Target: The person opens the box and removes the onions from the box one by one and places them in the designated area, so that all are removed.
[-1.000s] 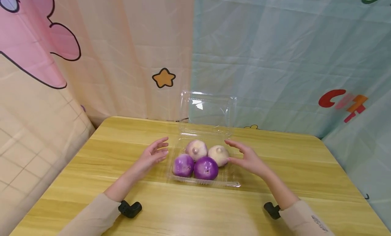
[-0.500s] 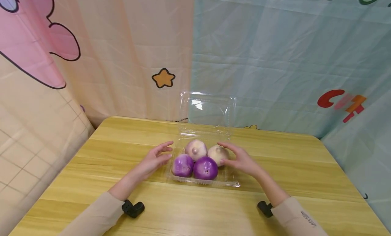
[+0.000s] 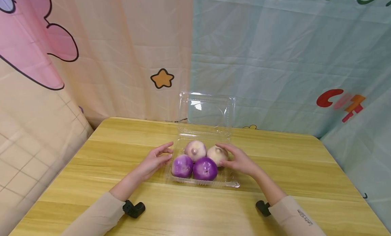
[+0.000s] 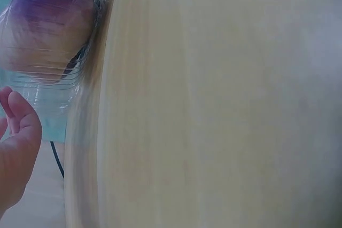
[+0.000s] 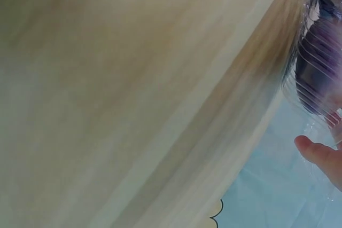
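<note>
In the head view, holds the left hand relaxed and empty by the left side of a clear box with raised lid, on the table; curves the right hand half open over the palest turnip of four inside, impossible to tell if gripping. In the left wrist view, shows part of the left hand near the box. In the right wrist view, stretches the thumb just beside it.

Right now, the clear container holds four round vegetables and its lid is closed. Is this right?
One part is wrong: the lid is open, raised at the back, as the head view shows. The clear container does hold four round vegetables.
</note>
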The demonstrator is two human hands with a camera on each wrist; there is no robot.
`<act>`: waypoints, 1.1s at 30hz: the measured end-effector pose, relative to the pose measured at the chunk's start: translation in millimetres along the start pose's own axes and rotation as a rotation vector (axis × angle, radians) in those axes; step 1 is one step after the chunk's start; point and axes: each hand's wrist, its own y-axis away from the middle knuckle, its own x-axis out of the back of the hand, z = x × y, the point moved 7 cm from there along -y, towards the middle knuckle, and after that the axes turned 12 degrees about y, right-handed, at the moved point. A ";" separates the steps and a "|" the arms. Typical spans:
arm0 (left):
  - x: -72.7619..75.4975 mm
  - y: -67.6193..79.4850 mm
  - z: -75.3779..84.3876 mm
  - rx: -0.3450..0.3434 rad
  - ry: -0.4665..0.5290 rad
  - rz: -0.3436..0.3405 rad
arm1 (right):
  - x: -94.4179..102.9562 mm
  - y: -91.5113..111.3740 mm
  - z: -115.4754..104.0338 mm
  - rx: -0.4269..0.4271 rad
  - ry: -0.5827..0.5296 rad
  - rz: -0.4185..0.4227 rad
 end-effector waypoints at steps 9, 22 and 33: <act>0.8 -1.4 -1.1 0.011 0.014 0.012 | -1.0 -1.6 1.5 0.011 0.017 -0.001; 0.0 -2.5 -1.8 0.006 0.049 0.021 | -7.8 -4.3 4.8 0.013 0.043 -0.033; -0.6 -2.9 -1.4 0.016 0.064 0.049 | -8.2 -6.4 4.6 0.008 0.081 -0.037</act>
